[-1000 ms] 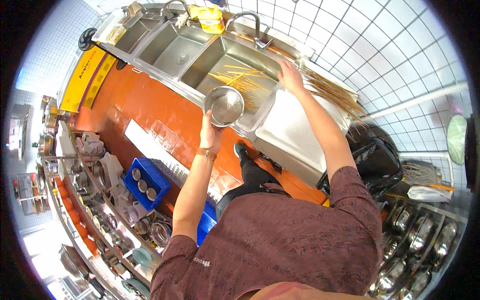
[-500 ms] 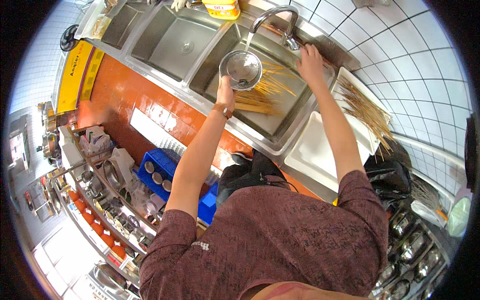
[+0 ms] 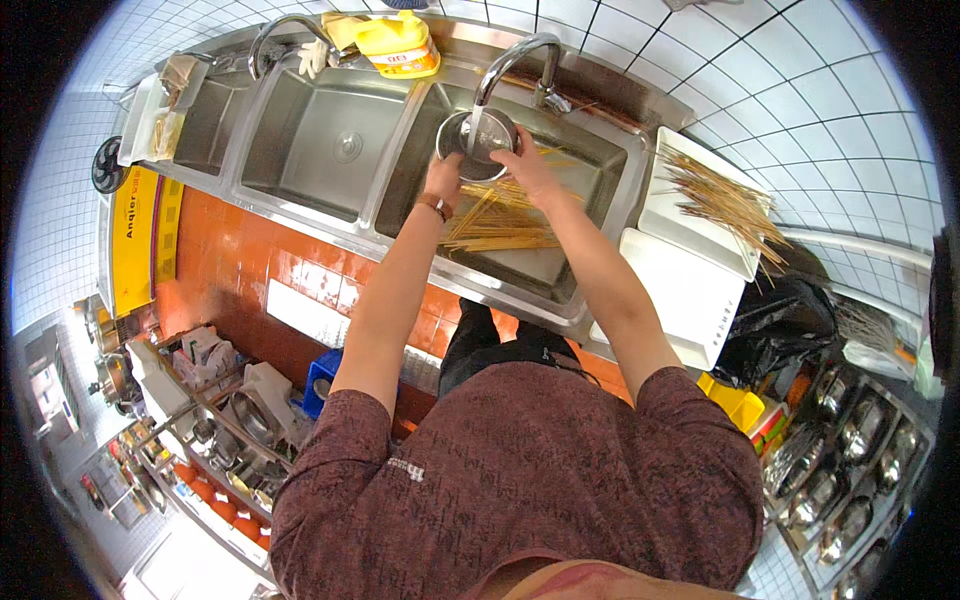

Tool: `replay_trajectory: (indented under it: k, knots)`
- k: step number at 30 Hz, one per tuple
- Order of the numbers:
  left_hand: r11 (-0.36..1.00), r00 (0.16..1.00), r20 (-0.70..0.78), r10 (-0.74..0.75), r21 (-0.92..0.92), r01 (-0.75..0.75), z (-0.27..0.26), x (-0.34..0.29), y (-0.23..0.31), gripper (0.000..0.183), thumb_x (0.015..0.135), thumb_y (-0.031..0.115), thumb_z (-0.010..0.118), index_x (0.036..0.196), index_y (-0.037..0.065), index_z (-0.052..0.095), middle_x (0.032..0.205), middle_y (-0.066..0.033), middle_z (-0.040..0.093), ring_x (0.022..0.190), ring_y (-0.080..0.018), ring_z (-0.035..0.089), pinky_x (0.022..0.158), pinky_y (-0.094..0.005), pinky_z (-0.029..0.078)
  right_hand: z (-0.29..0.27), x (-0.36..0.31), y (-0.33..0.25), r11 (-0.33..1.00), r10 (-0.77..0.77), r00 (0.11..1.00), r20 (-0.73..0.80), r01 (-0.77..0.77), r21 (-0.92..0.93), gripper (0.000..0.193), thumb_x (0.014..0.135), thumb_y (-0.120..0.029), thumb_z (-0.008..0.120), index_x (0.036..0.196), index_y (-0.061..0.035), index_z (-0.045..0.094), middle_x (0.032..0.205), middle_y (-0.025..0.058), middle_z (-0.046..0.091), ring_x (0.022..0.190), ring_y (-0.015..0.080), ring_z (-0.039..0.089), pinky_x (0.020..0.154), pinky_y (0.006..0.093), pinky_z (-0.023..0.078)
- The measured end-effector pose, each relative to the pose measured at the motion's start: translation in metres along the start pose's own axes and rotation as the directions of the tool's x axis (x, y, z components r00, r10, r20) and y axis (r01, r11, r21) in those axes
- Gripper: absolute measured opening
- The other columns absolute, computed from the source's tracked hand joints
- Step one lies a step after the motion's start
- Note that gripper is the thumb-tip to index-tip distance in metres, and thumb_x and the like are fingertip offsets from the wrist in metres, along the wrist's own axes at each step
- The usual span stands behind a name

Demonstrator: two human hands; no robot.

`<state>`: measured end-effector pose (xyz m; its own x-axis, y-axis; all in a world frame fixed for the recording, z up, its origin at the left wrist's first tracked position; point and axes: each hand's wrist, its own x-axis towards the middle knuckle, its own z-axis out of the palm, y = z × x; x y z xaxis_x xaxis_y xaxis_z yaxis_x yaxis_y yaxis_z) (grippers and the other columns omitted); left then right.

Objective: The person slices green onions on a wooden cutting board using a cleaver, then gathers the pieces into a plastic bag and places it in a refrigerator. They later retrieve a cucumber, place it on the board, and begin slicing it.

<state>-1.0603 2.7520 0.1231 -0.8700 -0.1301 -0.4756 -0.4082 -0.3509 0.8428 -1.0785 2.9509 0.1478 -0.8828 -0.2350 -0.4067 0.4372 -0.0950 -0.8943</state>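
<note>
A round metal bowl (image 3: 494, 133) is held between both hands over the right-hand basin (image 3: 592, 190) of a steel sink. My left hand (image 3: 445, 178) grips its near left side, with the fingers partly hidden. At its right side, my right hand (image 3: 528, 168) has its thumb over the rim and its other fingers mostly out of sight. From the curved tap (image 3: 530, 45) a stream of water runs into the bowl. Below the bowl, many thin wooden skewers (image 3: 500, 228) lie in the basin.
White trays (image 3: 665, 290) stand right of the sink, one with a bundle of brown skewers (image 3: 720, 200). A yellow jug (image 3: 400, 48) and pale gloves (image 3: 313, 58) sit behind the middle basin (image 3: 300, 150). A black bag (image 3: 775, 330) lies beyond the trays. Shelves with cookware stand at lower left.
My right hand has left the tap's handle area and come to the bowl's right side. My left hand still holds the bowl under the running water. The whole view has shifted slightly.
</note>
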Motion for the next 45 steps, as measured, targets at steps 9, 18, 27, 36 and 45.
replay_trajectory:
  k: [9, 18, 27, 36, 45]
  knots:
    - [0.088, 0.597, 0.234, 0.768, 0.884, -0.46, 0.006, -0.025, -0.005, 0.069, 0.095, 0.014, 0.077, 0.158, 0.005, 0.05, 0.158, -0.0231, 0.052, 0.145, -0.0392, 0.054, 0.119, -0.0453, 0.042, 0.049, 0.02, -0.001, 1.0, -0.015, 0.945, -0.326, 0.02, 0.013, 0.102, 0.092, -0.03, 0.081, 0.168, -0.0057, 0.018, 0.144, 0.0227, 0.053, 0.117, 0.0322, 0.061, 0.091, 0.048, 0.055]
    - [0.49, 0.864, 0.447, 0.231, 0.714, -0.5, 0.0, -0.003, -0.02, 0.035, 0.105, 0.033, 0.065, 0.125, 0.005, 0.069, 0.105, -0.0254, 0.076, 0.096, -0.0408, 0.074, 0.086, -0.0523, 0.056, 0.074, 0.016, 0.013, 0.995, 0.049, 0.923, -0.383, -0.08, -0.066, 0.104, 0.09, -0.045, 0.081, 0.169, -0.0033, 0.026, 0.166, 0.0241, 0.038, 0.15, 0.037, 0.045, 0.114, 0.0487, 0.049]
    - [-0.2, 0.773, 0.619, -0.141, 0.747, -0.634, -0.009, 0.018, 0.014, 0.056, 0.106, 0.05, 0.058, 0.147, 0.012, 0.062, 0.125, -0.0179, 0.077, 0.119, -0.0354, 0.071, 0.101, -0.0525, 0.053, 0.061, 0.027, 0.028, 0.971, 0.151, 0.907, -0.393, -0.211, -0.113, 0.103, 0.091, -0.046, 0.079, 0.166, 0.003, 0.029, 0.151, 0.0276, 0.051, 0.123, 0.039, 0.066, 0.096, 0.0518, 0.057]
    - [0.946, 0.943, 0.108, -0.316, -0.041, 0.322, -0.029, 0.063, -0.045, 0.058, 0.114, 0.056, 0.051, 0.133, 0.003, 0.067, 0.123, -0.0123, 0.075, 0.104, -0.0278, 0.074, 0.09, -0.0494, 0.06, 0.028, 0.005, 0.007, 0.964, 0.011, 0.957, -0.289, -0.087, -0.251, 0.065, 0.11, -0.05, 0.061, 0.161, -0.0096, 0.051, 0.158, 0.0174, 0.055, 0.142, 0.0356, 0.056, 0.116, 0.0515, 0.046]
    - [0.855, 0.897, 0.039, -0.441, -0.286, 0.433, 0.002, 0.029, -0.034, 0.052, 0.115, 0.056, 0.047, 0.105, 0.009, 0.066, 0.084, -0.0029, 0.056, 0.072, -0.021, 0.05, 0.07, -0.0487, 0.049, 0.032, -0.034, 0.046, 0.532, -0.33, 0.937, -0.111, 0.088, -0.842, 0.082, 0.106, -0.061, 0.063, 0.164, -0.0069, 0.045, 0.164, 0.022, 0.047, 0.15, 0.0387, 0.048, 0.122, 0.0501, 0.041]
